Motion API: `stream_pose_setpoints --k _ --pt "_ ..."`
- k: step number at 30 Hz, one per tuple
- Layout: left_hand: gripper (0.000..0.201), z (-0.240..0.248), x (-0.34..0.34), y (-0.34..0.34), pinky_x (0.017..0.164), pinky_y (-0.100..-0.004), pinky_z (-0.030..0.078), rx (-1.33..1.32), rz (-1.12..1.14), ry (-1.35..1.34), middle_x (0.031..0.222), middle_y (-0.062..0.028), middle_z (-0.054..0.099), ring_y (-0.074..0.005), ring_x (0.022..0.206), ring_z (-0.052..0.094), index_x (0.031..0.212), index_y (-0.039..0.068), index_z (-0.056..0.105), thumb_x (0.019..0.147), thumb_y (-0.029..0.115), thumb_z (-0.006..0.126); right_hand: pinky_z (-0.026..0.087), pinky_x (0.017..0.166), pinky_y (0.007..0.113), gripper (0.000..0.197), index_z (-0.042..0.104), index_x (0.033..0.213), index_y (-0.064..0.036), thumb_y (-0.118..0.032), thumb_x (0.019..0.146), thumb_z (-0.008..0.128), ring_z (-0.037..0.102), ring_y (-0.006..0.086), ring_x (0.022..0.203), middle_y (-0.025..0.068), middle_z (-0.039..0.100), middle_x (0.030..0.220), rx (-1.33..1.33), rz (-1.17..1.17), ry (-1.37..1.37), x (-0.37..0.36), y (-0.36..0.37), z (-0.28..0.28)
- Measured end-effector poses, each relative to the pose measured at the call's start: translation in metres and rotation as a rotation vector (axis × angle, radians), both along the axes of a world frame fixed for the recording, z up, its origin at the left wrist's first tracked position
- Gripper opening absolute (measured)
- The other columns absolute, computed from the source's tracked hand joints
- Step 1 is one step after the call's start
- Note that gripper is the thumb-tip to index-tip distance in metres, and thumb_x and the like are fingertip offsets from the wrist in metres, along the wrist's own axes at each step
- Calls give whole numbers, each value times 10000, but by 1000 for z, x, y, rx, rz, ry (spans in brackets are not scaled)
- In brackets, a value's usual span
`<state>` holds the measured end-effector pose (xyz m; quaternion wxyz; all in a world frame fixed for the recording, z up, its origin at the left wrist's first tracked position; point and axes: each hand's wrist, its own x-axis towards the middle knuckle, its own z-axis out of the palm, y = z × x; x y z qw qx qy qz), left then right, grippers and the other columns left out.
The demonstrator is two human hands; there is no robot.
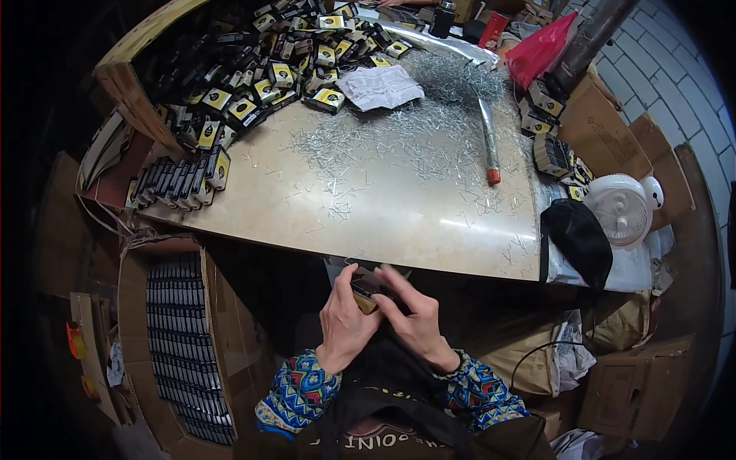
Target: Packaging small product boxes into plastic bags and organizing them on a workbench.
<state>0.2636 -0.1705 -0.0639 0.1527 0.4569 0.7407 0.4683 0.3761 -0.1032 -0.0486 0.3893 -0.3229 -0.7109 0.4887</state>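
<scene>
Both my hands meet below the near edge of the metal-topped table (399, 222). My left hand (345, 322) and my right hand (414, 314) together grip one small black and yellow box (366, 295), holding it close over my lap. The fingers cover most of the box. Patterned sleeves cover both wrists. A heap of small metal nails (399, 138) is spread over the middle of the table. Several matching black and yellow boxes (261, 84) are piled at the table's far left, and a row of them (180, 180) stands on edge at the left rim.
An open carton (184, 345) packed with rows of the boxes stands on the floor to my left. A long tool with an orange tip (491, 146) lies on the nails. A crumpled paper (379, 86), a red bag (540, 47), a white fan (621, 208) and a black cloth (579, 238) sit to the right.
</scene>
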Motion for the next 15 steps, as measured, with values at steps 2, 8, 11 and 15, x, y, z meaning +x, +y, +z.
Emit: stream_pose_setpoints --k 2,8,11,15 --pt "665 3 -2 0 776 -446 527 -2 4 22 1086 -237 609 -424 963 626 1290 27 416 737 167 759 539 844 266 217 693 1083 29 11 870 660 668 183 1012 163 691 1116 -29 153 -4 4 3 -3" --pt "560 -5 3 -2 725 -448 502 7 -30 71 1007 -202 574 -415 909 604 1190 16 446 737 127 756 541 794 239 228 698 1088 22 -3 862 682 674 128 898 141 722 1020 -169 13 6 -1 -5 -2" --pt "540 -9 2 -3 701 -455 490 50 -42 102 995 -194 550 -411 888 594 1170 6 440 741 110 751 543 772 235 218 700 1071 34 -4 856 693 665 107 875 127 726 1006 -300 -3 49 -1 -6 -2" --pt "524 -12 0 -2 685 -460 483 52 -48 81 992 -201 542 -415 886 590 1158 3 432 749 105 744 555 747 269 195 692 1024 64 13 836 697 689 155 851 157 719 1002 -13 -29 -8 -6 -6 -6"
